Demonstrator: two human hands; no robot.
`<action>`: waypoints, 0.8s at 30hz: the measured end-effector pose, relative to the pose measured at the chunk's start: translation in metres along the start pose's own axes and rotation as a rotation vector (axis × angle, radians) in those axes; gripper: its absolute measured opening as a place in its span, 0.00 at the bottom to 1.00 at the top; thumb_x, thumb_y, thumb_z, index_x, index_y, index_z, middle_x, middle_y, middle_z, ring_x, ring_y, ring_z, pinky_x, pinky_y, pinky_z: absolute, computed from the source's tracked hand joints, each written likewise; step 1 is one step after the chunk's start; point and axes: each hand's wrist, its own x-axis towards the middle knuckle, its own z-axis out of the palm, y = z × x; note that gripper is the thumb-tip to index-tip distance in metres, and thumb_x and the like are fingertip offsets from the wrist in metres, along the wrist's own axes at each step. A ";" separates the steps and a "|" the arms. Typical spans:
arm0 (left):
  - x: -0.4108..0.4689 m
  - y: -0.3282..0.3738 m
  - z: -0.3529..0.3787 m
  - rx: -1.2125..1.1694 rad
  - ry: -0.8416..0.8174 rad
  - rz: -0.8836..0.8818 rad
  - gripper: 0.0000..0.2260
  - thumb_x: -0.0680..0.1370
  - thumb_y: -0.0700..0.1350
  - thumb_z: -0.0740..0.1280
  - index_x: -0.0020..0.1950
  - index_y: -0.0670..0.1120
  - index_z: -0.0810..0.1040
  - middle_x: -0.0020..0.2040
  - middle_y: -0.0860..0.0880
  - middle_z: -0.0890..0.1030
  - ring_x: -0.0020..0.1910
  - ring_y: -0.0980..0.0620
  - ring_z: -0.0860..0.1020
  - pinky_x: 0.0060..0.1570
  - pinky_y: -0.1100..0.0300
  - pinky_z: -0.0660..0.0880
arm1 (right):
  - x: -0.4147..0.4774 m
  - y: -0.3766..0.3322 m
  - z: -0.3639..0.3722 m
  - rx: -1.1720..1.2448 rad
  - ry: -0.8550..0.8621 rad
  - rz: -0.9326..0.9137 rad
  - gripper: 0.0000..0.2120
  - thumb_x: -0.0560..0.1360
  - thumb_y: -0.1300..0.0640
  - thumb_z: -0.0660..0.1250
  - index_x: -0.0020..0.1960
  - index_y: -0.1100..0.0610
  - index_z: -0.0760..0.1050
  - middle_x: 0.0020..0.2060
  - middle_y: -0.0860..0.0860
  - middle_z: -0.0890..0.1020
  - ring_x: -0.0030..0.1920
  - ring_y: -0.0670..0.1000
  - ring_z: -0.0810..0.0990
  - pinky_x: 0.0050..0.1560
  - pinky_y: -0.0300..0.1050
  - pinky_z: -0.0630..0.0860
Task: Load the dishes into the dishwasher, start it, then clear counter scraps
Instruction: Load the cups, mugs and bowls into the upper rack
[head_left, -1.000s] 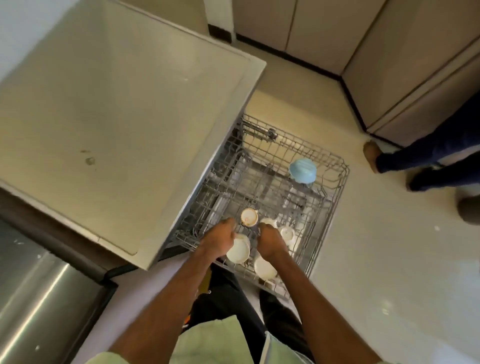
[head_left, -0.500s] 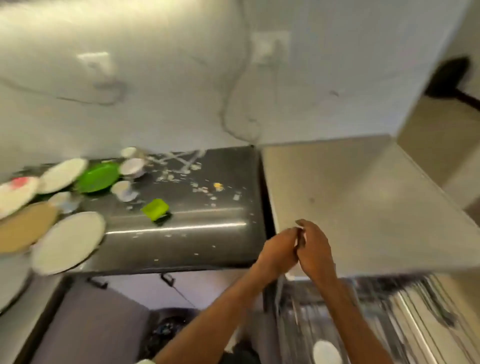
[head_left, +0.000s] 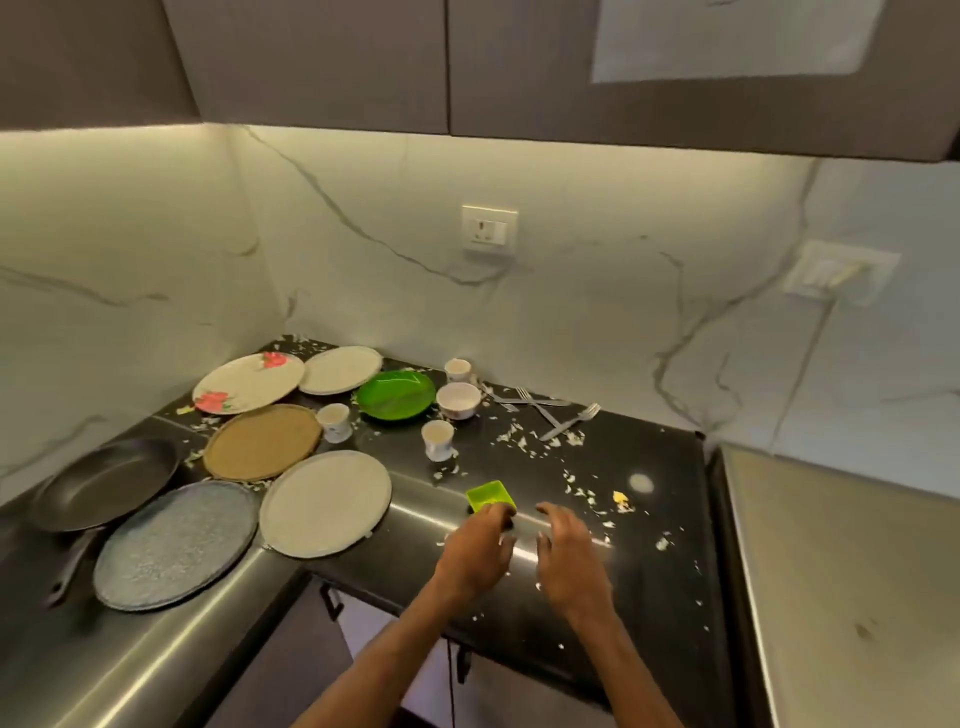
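At near counter (head_left: 660, 597) edge | up from rack | left grip (head_left: 475, 551) at green tub (head_left: 491, 493), closure unclear | right grip (head_left: 569, 551) slack | loading unfinished

Plates (head_left: 325, 503), cups (head_left: 438, 439), forks (head_left: 569, 422) among scattered white scraps (head_left: 519, 441)

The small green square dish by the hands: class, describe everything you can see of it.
The small green square dish is lime-coloured, seemingly plastic, with low walls and an open top; nothing shows inside. It sits upright on the black counter, near the front edge, among pale scraps. The left hand covers its near rim; whether the fingers grip it cannot be told.
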 end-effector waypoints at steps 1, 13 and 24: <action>0.005 -0.016 -0.011 0.003 0.013 -0.026 0.17 0.80 0.49 0.64 0.68 0.49 0.72 0.65 0.49 0.78 0.63 0.47 0.77 0.59 0.54 0.73 | 0.013 -0.009 0.011 -0.004 -0.007 -0.011 0.19 0.78 0.62 0.64 0.68 0.57 0.73 0.64 0.53 0.76 0.64 0.53 0.74 0.65 0.44 0.70; 0.074 -0.122 -0.089 0.050 0.112 -0.211 0.19 0.80 0.50 0.64 0.71 0.50 0.70 0.68 0.49 0.76 0.64 0.49 0.76 0.61 0.52 0.75 | 0.161 -0.060 0.082 -0.165 -0.196 -0.066 0.23 0.80 0.57 0.64 0.74 0.56 0.66 0.69 0.54 0.72 0.69 0.54 0.70 0.69 0.47 0.69; 0.128 -0.151 -0.073 0.072 0.128 -0.380 0.21 0.81 0.49 0.63 0.74 0.50 0.66 0.71 0.51 0.73 0.67 0.50 0.74 0.61 0.53 0.74 | 0.294 -0.034 0.128 -0.381 -0.477 -0.117 0.32 0.79 0.61 0.63 0.79 0.59 0.53 0.79 0.55 0.56 0.79 0.54 0.54 0.76 0.57 0.60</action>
